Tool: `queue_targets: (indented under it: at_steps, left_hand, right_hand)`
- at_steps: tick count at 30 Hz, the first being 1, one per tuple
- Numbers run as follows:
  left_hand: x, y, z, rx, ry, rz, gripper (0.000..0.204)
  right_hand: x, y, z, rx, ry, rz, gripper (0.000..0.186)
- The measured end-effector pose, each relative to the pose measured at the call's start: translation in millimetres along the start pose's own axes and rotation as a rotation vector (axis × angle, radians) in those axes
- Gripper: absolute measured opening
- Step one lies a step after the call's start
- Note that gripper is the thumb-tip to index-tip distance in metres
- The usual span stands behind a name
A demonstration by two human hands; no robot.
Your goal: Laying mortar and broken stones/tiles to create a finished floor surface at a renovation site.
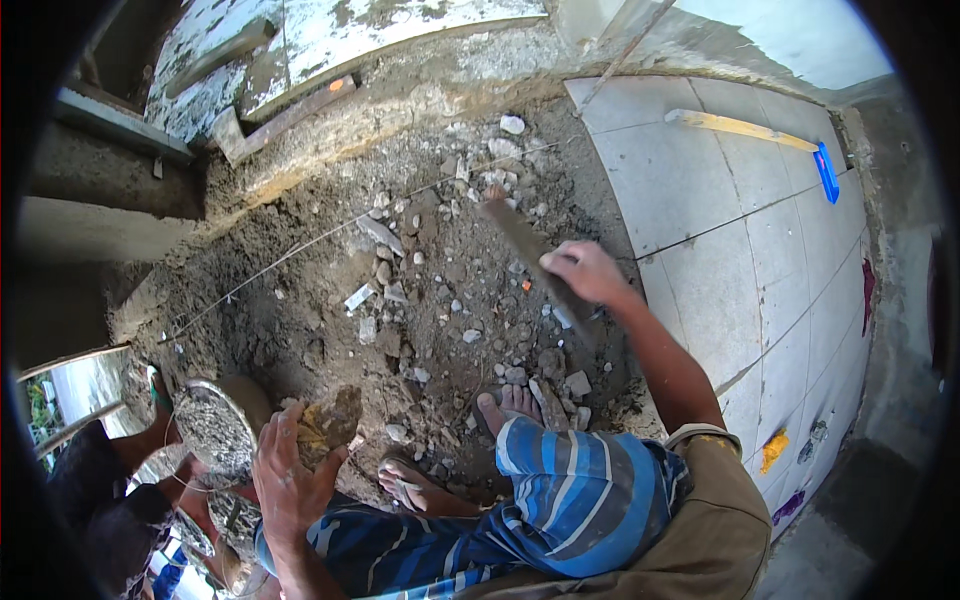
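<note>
Rubble bed (330, 330): Churned brown soil and loose stones spread to the left of the tiled floor (710, 290).
Tiled floor: Pale gray slabs bear a blue-headed tool (750, 130) with a wooden handle at their far end.
Board (518, 235): Long, narrow and mud-brown, it slants above the rubble just left of the tiled floor, its outline blurred. It looks stiff, probably light enough for one hand, gritty rather than slippery, and unlikely to snap. The middle, pinched across the edges, seems the best hold. Contact with the stones cannot be told.
Bucket (250, 400): Well left of the tiled floor, it carries a gray, lumpy mix that is likely heavy; both sides of the rim would suit a lift.
Right hand (590, 275): Closed around the board near its middle, just left of the tiled floor.
Left hand (285, 470): Well left of the tiled floor, beside the bucket, fingers and thumb part-spread at a brown lump (345, 410); whether it grips cannot be told.
Lump: Yellow-patched, perhaps crumbly, better cupped than squeezed.
Writing: No brand, label or lettering is legible.
</note>
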State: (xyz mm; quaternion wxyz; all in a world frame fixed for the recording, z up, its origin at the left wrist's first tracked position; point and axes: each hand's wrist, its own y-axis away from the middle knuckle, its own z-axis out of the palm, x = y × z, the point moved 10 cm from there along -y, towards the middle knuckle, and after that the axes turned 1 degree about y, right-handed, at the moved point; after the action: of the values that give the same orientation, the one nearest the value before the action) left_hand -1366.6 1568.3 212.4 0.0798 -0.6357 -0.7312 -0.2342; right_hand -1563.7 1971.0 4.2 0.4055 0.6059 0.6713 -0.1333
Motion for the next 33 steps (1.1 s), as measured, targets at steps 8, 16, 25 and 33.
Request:
queue_targets:
  at_steps: [8,16,25,33]
  left_hand:
    - [-5,0,9,0.025,0.001,0.04,0.071]
    - [-12,-1,13,-0.003,-0.074,0.071,0.071]
    - [-35,-9,16,-0.024,0.041,-0.025,0.068]
    - [-20,-27,20,-0.034,0.039,-0.013,0.069]
  right_hand:
    - [-19,-93,-165,0.698,-0.23,-0.039,0.095]
    - [-36,-241,-250,0.776,-0.714,-0.011,0.056]
    - [-43,-234,-262,0.904,-0.526,0.069,0.062]
    - [-101,-214,-285,0.89,-0.565,-0.036,0.053]
